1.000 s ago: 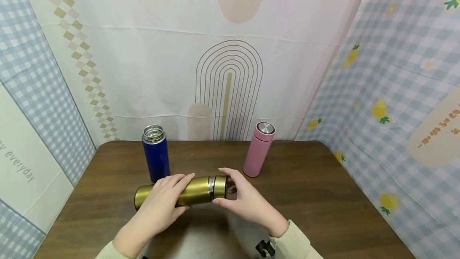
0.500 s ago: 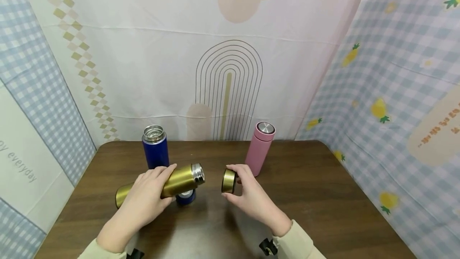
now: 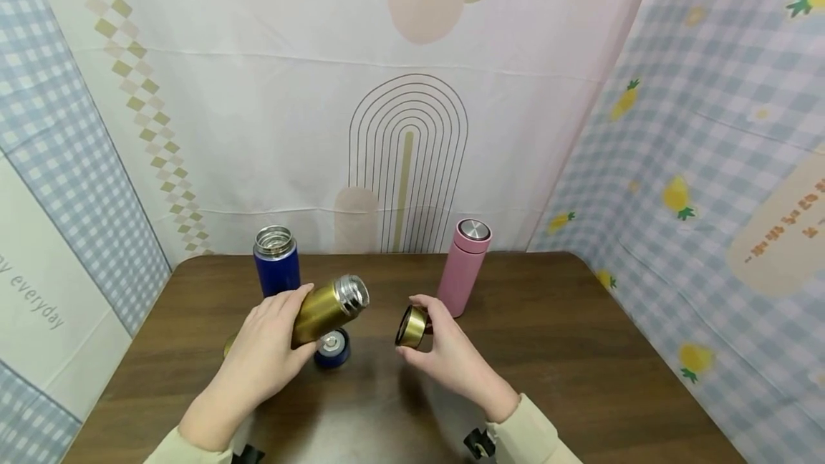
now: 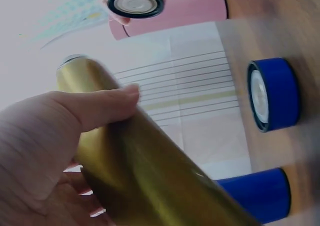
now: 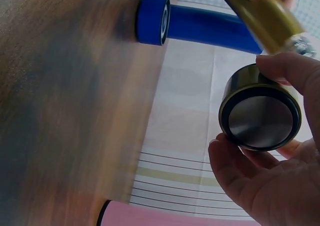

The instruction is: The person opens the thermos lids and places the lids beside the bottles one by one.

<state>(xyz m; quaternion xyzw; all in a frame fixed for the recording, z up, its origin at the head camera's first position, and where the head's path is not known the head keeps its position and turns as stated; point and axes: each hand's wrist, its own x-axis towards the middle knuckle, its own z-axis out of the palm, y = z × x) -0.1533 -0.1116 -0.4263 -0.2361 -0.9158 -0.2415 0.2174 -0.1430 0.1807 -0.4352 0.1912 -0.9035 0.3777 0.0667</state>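
My left hand grips a gold thermos bottle round its body. The bottle is tilted, its bare steel mouth pointing up and to the right. To the right, my right hand pinches the gold bottle cap between thumb and fingers, apart from the bottle. In the left wrist view the pale underside of the gold cap shows; its flat dark top faces the right wrist camera. Below the bottle's neck a blue cap lies on the table, inner side up.
Behind my left hand stands a blue thermos without its cap, mouth upward. A pink thermos, capped, stands beyond my right hand. The brown wooden table ends at a printed white cloth.
The gold cap has come off the bottle. My left hand has moved left and tipped the bottle's mouth upward; the blue cap behind it has come into view. The cap is now tilted.
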